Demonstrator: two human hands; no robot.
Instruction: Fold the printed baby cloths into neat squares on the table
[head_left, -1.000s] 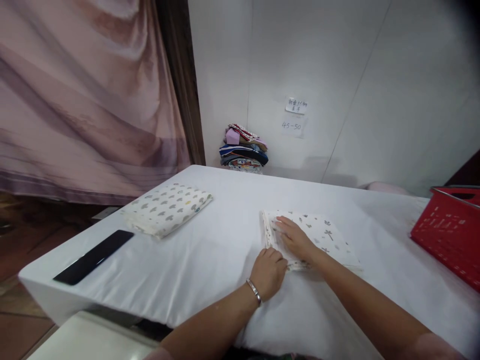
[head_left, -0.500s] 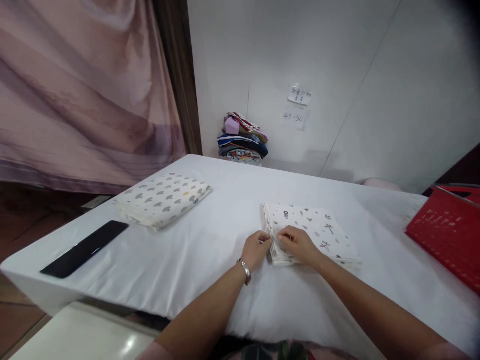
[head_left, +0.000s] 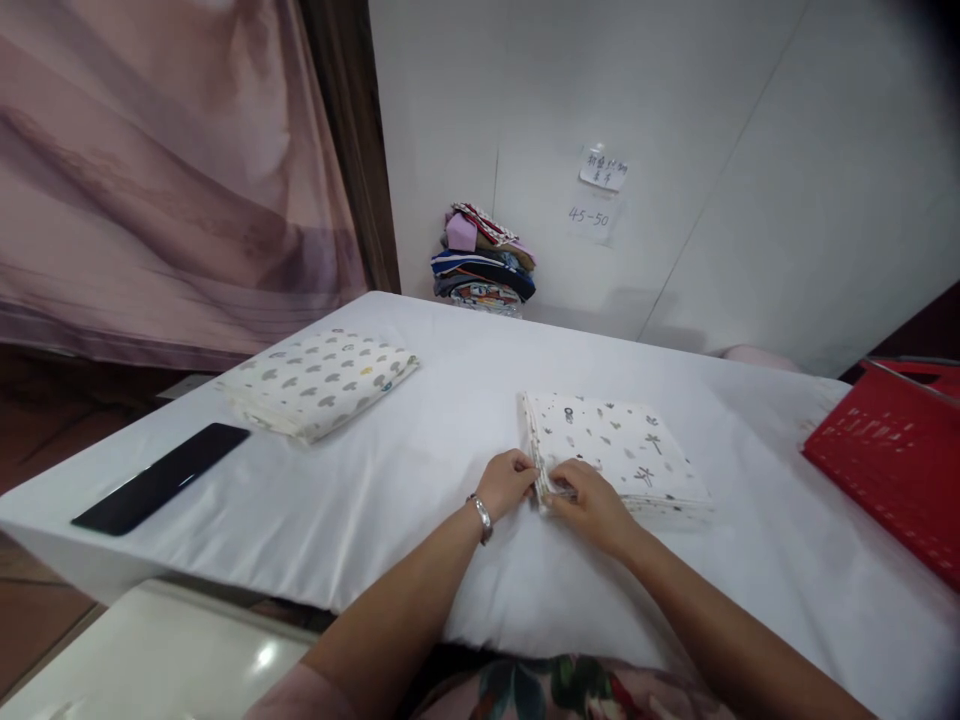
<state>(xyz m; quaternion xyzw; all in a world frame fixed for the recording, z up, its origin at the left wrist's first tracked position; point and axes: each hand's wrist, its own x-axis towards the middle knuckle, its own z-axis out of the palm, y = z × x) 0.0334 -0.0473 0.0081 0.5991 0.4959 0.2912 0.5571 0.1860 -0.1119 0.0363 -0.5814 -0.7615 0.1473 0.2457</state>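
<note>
A white folded cloth (head_left: pixel 611 435) with small palm-tree and leaf prints lies flat on the table, its layered edges facing left and toward me. My left hand (head_left: pixel 507 482), a silver bracelet on its wrist, pinches the layers of the left edge close to the near corner. At that same corner my right hand (head_left: pixel 592 508) has its thumb and index finger closed on the cloth, thumb low at the near edge. Farther left rests a second folded cloth (head_left: pixel 322 380), white with grey mushroom-like shapes; neither hand touches it.
Both cloths lie on a white-covered table (head_left: pixel 442 400). A black flat slab (head_left: pixel 161 478) sits at its left end, a red basket (head_left: pixel 892 440) at its right. Behind are a pile of folded fabrics (head_left: pixel 484 265) and a wall with paper notes (head_left: pixel 600 190). A pale glossy surface (head_left: pixel 165 650) stands lower left.
My right hand has shifted from the cloth's top down to its near-left corner, thumb and finger now at the edge. The left hand stays on the left edge. The view has tilted slightly.
</note>
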